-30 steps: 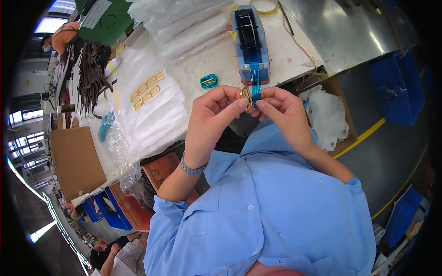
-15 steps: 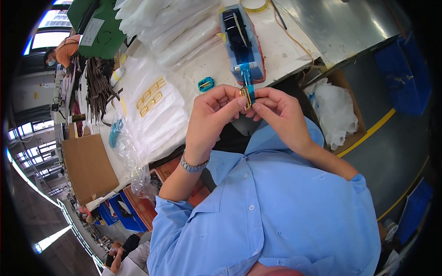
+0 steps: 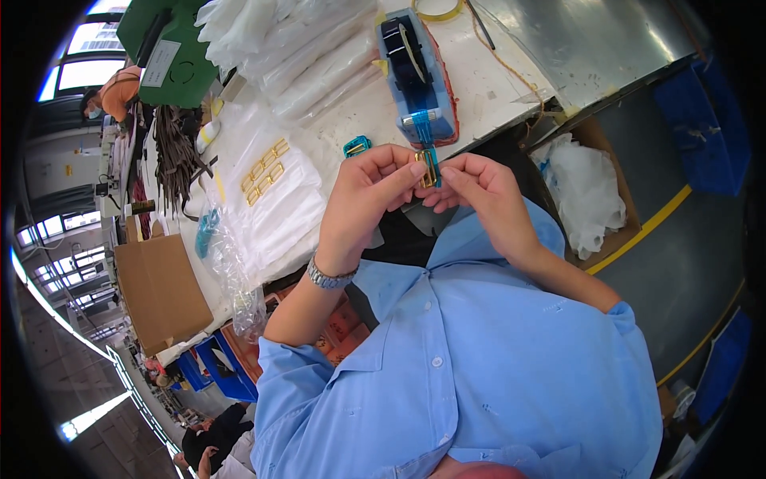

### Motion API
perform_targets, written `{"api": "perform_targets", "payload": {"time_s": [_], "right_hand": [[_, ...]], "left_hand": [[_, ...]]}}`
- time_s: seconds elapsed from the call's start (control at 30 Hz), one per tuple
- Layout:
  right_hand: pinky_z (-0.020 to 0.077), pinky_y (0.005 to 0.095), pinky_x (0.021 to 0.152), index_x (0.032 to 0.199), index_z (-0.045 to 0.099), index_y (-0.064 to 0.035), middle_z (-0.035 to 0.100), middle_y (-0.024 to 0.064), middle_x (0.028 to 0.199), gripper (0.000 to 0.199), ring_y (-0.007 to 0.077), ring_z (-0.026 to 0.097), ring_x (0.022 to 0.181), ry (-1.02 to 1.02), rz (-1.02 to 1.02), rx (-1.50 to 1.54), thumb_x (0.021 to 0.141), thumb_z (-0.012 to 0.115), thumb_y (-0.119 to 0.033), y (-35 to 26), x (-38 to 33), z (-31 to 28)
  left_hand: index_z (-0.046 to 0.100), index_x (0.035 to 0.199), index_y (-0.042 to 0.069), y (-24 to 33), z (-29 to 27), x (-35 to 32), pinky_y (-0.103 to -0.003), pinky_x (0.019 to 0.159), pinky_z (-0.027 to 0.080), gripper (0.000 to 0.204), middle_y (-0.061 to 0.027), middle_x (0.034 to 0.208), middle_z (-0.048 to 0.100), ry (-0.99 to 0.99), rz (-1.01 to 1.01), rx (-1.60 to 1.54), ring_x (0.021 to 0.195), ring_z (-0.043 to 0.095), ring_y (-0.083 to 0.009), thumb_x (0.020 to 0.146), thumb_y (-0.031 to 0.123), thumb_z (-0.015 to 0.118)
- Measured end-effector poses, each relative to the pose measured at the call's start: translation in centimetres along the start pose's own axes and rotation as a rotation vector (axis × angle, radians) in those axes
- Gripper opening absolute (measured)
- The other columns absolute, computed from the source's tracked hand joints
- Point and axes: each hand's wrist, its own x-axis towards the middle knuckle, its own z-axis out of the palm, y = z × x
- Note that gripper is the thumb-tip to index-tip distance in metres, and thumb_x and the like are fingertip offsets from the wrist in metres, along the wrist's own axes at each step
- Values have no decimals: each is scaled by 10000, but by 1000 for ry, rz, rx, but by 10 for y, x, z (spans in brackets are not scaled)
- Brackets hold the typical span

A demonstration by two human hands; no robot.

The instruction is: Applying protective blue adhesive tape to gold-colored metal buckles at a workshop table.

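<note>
Both hands met just above the blue shirt: the left hand and the right hand each pinched a small gold buckle between fingertips, with a strip of blue tape running from it up to the blue tape dispenser just beyond. A second, tape-wrapped buckle lay left on the white table, and gold buckles sat on clear bags farther left

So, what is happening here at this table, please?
A person in a light blue shirt holds a small gold metal buckle between the fingertips of the left hand and right hand. A strip of blue tape runs from the blue tape dispenser on the white table down to the buckle. More gold buckles lie on clear plastic bags to the left.
</note>
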Motion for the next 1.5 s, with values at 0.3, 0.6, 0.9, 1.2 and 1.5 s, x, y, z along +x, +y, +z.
{"api": "perform_targets", "payload": {"time_s": [0.3,0.6,0.9,1.2,1.5], "right_hand": [[607,322,857,1221,686,40,779,148,1064,261,190,754,926,-44,136,175,1065,630,-162,0,4,2],[625,326,855,1198,712,26,780,158,1056,270,192,763,906,-31,320,259,1060,645,-196,-6,5,-4],[605,314,816,1147,735,-19,786,89,1013,239,135,737,859,-78,345,361,1063,638,-221,-4,1,-3],[593,309,836,1167,736,-41,786,62,1034,232,123,723,878,-35,388,482,1064,632,-222,-10,-6,0],[598,336,913,1199,716,-3,783,113,1110,259,156,736,956,-10,465,585,1078,596,-198,-15,-6,0]], "left_hand": [[716,1074,7,11,-1,3,-186,599,385,190,32,853,674,-23,-48,38,722,556,-17,1016,188,718],[713,1052,17,11,-5,8,-191,587,372,184,50,838,640,-53,-62,73,699,528,-19,1023,199,713],[715,1233,2,-42,0,10,-230,695,495,304,-7,945,707,-21,-84,-310,788,623,-76,1076,247,628],[720,1190,27,-54,19,14,-220,703,531,253,9,957,710,-60,-120,-744,807,645,-60,1062,232,647],[715,1138,39,-55,26,11,-229,728,568,207,3,957,714,-34,-92,-767,817,677,-75,1062,218,643]]}}
